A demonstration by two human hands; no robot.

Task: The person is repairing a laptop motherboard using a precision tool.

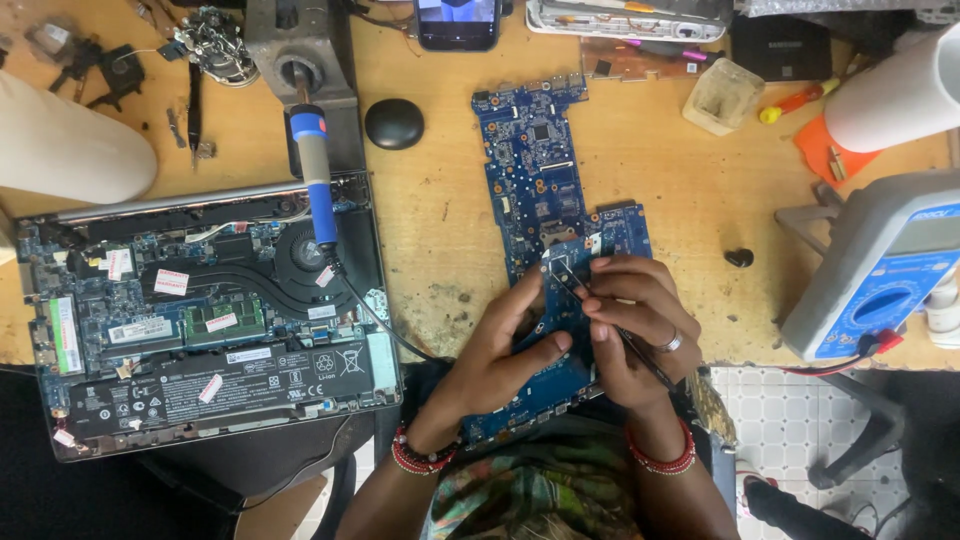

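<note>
A long blue circuit board (535,170) lies on the wooden bench, its near end over the bench edge towards me. My left hand (495,355) rests on the board's near part and steadies it with the thumb. My right hand (635,320) grips thin metal tweezers (570,282). The tweezer tips touch a small metal part on the board just above my fingers. A ring sits on one right finger, and both wrists wear red bead bracelets.
An opened laptop base (200,320) with its battery and fan showing sits at the left, a blue-handled soldering iron (318,180) lying over it. A black round knob (394,123), a phone (457,22), a plastic cup (722,95) and a grey-blue multimeter (880,270) surround the board.
</note>
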